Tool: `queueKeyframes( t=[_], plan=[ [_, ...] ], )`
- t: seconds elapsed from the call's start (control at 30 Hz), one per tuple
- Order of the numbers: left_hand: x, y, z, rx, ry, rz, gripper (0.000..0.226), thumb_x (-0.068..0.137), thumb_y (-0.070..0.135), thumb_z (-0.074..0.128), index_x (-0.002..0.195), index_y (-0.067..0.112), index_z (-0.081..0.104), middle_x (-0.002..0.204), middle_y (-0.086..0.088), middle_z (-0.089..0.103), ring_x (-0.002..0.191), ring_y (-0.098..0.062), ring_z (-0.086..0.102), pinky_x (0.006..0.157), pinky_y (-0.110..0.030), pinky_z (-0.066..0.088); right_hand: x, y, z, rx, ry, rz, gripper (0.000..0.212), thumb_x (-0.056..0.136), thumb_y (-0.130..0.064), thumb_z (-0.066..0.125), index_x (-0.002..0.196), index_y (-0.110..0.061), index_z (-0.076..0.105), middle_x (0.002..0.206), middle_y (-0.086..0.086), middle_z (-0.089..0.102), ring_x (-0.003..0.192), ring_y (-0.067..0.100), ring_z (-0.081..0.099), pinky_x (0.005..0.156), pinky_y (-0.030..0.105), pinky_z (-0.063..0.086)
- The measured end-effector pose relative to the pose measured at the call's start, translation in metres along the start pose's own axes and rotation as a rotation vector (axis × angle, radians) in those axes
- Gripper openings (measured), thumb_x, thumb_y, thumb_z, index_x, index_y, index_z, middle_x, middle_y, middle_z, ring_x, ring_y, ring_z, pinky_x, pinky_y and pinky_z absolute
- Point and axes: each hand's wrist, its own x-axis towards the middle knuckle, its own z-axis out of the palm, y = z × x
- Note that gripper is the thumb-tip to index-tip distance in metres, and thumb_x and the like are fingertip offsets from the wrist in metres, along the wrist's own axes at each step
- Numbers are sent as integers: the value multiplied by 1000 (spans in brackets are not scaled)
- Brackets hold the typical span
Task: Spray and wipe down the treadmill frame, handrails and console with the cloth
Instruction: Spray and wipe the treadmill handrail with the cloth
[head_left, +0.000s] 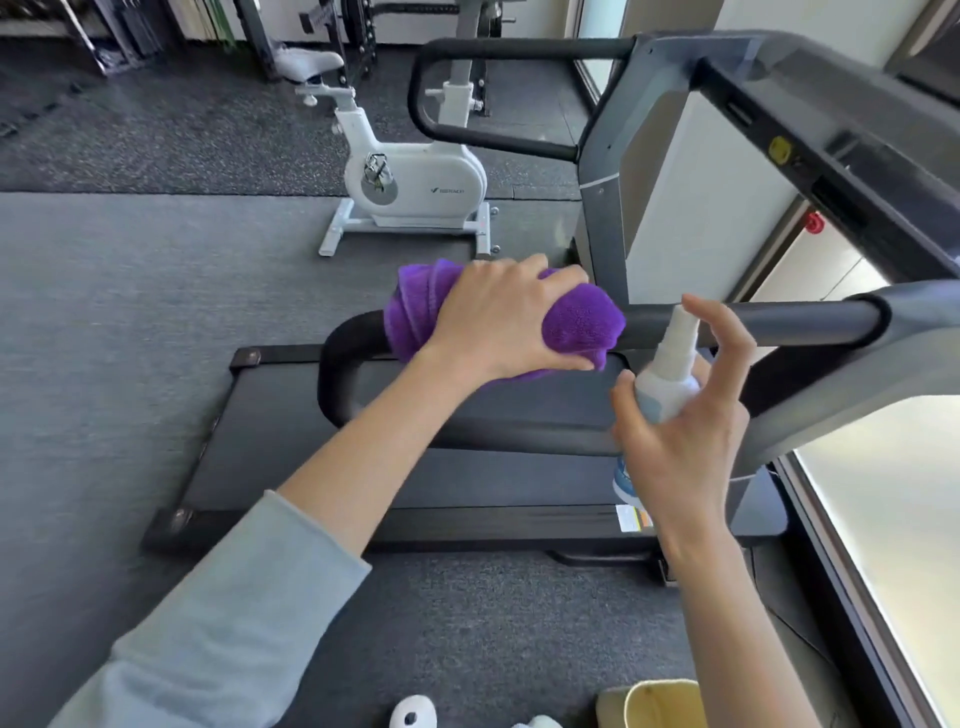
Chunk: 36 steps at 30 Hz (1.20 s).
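Gripping a bunched purple cloth (576, 325), the left hand (498, 317) presses it around the near black handrail (753, 325) just above the middle of the frame, fingers curled over the top and thumb underneath. The cloth wraps the rail where the bar runs on toward the rounded bend at centre left. Just to the right, the right hand (680, 421) holds a small white spray bottle (667, 364) upright, the thumb and lower fingers closed around its body while the upper fingers stand spread and lifted beside the nozzle. The bottle sits in front of the same handrail, close to the cloth but not touching it.

Below both hands lies the treadmill deck (415, 467), dark and flat, with a small label near its right edge. The far handrail (519, 49) loops across the upper middle, joined to the grey upright frame (602, 218), and the console (810, 135) slants through the upper right. A white exercise bike (415, 182) stands on the grey floor beyond the treadmill, upper centre. A pale yellow bin (660, 704) shows at the bottom edge, right of centre.
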Motion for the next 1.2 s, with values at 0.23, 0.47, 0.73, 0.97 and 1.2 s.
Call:
queueKeyframes(
  t=[0.23, 0.47, 0.73, 0.97, 1.2],
  plan=[
    [-50, -40, -11, -41, 186, -182, 78, 57, 88, 59, 106, 28, 67, 86, 2, 60, 81, -24, 63, 67, -30, 34, -2, 5, -26, -3, -17, 1, 64, 84, -3, 63, 128, -40, 37, 78, 0, 57, 64, 35, 60, 59, 54, 54],
    [-88, -18, -9, -89, 416, -640, 68, 61, 74, 70, 103, 20, 66, 98, -5, 56, 97, -31, 53, 83, -43, 39, -14, 6, -23, 39, -70, 3, 62, 82, -4, 62, 128, -39, 38, 73, -2, 53, 56, 30, 53, 57, 42, 51],
    [-78, 62, 18, -962, 1175, -1220, 53, 83, 32, 76, 125, 12, 50, 124, -8, 47, 108, -3, 51, 89, -6, 39, -17, 13, -26, 67, -154, -10, 62, 81, -6, 62, 129, -37, 39, 66, 0, 50, 54, 24, 48, 57, 43, 48],
    [-53, 77, 41, -1329, 1315, -1406, 51, 90, 35, 68, 124, 23, 32, 121, 12, 41, 121, -13, 50, 101, -23, 45, -22, 29, -50, 34, -155, 38, 68, 82, 0, 66, 127, -43, 39, 84, -11, 59, 58, 25, 58, 60, 41, 52],
    [-24, 38, 29, -1467, 1511, -1524, 52, 84, 42, 74, 119, 19, 43, 109, 11, 55, 95, -8, 64, 81, -26, 54, -17, 44, -57, 10, -156, 101, 69, 83, -2, 66, 125, -50, 38, 90, -6, 61, 59, 24, 61, 58, 43, 54]
  ],
)
